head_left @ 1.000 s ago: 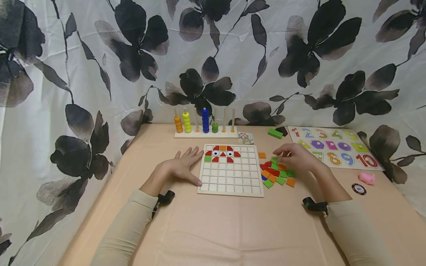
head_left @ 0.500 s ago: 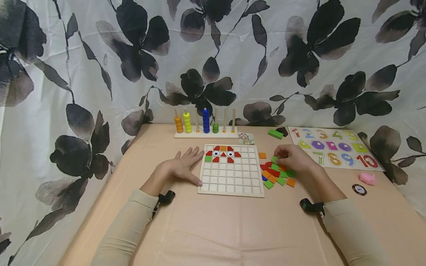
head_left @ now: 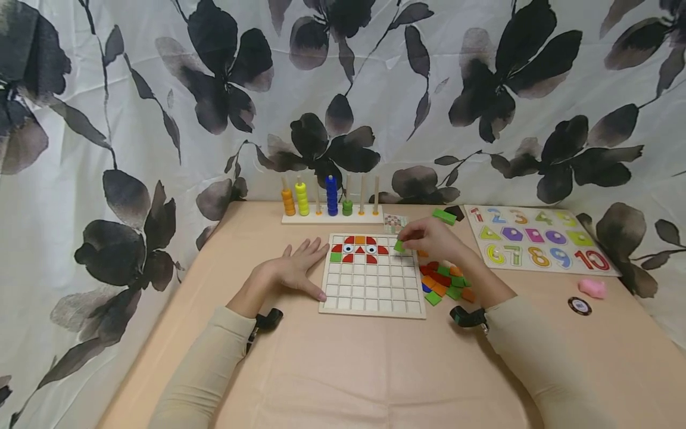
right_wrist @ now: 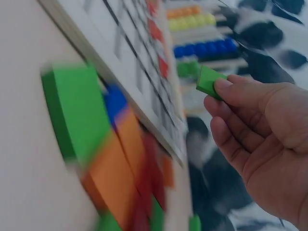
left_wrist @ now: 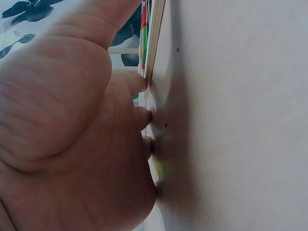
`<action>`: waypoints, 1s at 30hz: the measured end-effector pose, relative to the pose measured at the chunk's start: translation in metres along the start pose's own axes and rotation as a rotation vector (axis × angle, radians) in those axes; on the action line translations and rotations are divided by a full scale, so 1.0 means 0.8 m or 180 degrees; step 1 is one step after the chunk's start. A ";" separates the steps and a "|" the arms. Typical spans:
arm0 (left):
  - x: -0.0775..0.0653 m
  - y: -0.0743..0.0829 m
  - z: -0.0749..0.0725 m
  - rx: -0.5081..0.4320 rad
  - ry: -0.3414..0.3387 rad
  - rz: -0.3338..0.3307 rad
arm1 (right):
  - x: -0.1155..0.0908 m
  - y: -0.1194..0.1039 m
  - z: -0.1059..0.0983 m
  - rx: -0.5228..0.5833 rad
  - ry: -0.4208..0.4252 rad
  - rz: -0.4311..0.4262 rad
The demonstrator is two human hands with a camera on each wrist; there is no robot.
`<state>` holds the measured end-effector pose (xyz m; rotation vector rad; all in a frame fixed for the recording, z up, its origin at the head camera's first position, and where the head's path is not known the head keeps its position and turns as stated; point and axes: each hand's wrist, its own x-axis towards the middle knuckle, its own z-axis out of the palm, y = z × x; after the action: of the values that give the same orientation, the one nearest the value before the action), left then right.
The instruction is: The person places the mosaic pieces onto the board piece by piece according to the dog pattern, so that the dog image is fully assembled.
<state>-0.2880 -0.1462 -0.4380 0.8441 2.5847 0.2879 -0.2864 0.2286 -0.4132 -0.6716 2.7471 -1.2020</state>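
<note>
My right hand (head_left: 431, 238) pinches a green square tile (right_wrist: 210, 82) between thumb and fingers, above the right part of the white grid board (head_left: 375, 286). On the board's upper rows, red, orange, green and eye-patterned tiles (head_left: 359, 248) form a pattern. With fingers spread, my left hand (head_left: 292, 269) rests at the board's left edge, its thumb at the lower left side. In the left wrist view, the palm (left_wrist: 72, 125) stands close to the table and the board edge (left_wrist: 155, 43). Loose green, orange, red and blue tiles (head_left: 436, 289) lie heaped right of the board.
Behind the board stands a peg stacker (head_left: 332, 218) with coloured beads. A small picture card (head_left: 393, 223) lies near it. Farther right are a green block (head_left: 443, 215), a number puzzle (head_left: 541, 238), a pink pig figure (head_left: 592, 288) and a round black-and-white chip (head_left: 579, 305).
My right hand has picked a green tile from the heap and carried it left, over the board. The left hand stays where it was.
</note>
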 end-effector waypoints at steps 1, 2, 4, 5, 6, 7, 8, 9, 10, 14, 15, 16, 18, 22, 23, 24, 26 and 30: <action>0.000 0.000 0.000 -0.0007 0.0000 0.0001 | 0.005 -0.002 0.008 0.0005 -0.0064 -0.0035; 0.000 0.000 0.001 -0.0015 0.0002 0.0004 | 0.010 -0.004 0.015 0.0001 -0.0111 -0.0074; 0.001 0.001 0.001 -0.0023 -0.0001 0.0012 | 0.017 -0.007 0.027 -0.0037 -0.0183 -0.0129; 0.001 0.001 0.002 -0.0019 -0.0004 0.0007 | 0.020 -0.008 0.032 -0.0071 -0.0205 -0.0153; 0.001 0.001 0.002 -0.0017 -0.0011 0.0001 | 0.022 -0.008 0.035 -0.0103 -0.0223 -0.0170; 0.001 0.001 0.002 -0.0016 -0.0017 -0.0001 | 0.024 -0.010 0.038 -0.0124 -0.0230 -0.0175; 0.001 0.001 0.002 -0.0017 -0.0021 -0.0006 | 0.025 -0.011 0.040 -0.0133 -0.0241 -0.0171; 0.001 0.001 0.001 -0.0014 -0.0019 -0.0005 | 0.026 -0.012 0.042 -0.0142 -0.0258 -0.0166; 0.001 0.001 0.001 -0.0015 -0.0017 -0.0007 | 0.027 -0.013 0.044 -0.0150 -0.0271 -0.0158; 0.000 -0.001 0.000 0.0001 0.0001 -0.0002 | 0.029 -0.016 0.046 -0.0166 -0.0314 -0.0130; 0.000 -0.002 0.000 0.0002 0.0003 0.0002 | 0.029 -0.016 0.047 -0.0169 -0.0323 -0.0133; 0.000 -0.002 0.000 0.0002 0.0003 0.0001 | 0.028 -0.016 0.047 -0.0169 -0.0337 -0.0137; 0.001 -0.001 0.000 0.0004 0.0000 -0.0001 | 0.028 -0.015 0.048 -0.0200 -0.0355 -0.0161; 0.001 0.000 0.000 -0.0014 0.0003 -0.0010 | 0.027 -0.015 0.050 -0.0319 -0.0351 -0.0252; 0.001 0.000 0.000 -0.0020 0.0003 -0.0015 | 0.027 -0.016 0.051 -0.0354 -0.0334 -0.0276; 0.001 0.000 -0.001 -0.0025 0.0003 -0.0019 | 0.027 -0.016 0.052 -0.0386 -0.0320 -0.0297; 0.000 0.000 -0.001 -0.0030 0.0004 -0.0024 | 0.026 -0.018 0.053 -0.0445 -0.0296 -0.0319; 0.001 0.001 -0.001 -0.0035 0.0000 -0.0019 | 0.025 -0.019 0.055 -0.0585 -0.0284 -0.0258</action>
<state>-0.2883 -0.1453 -0.4375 0.8322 2.5828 0.3001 -0.2885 0.1814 -0.4310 -0.8401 2.8023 -0.9152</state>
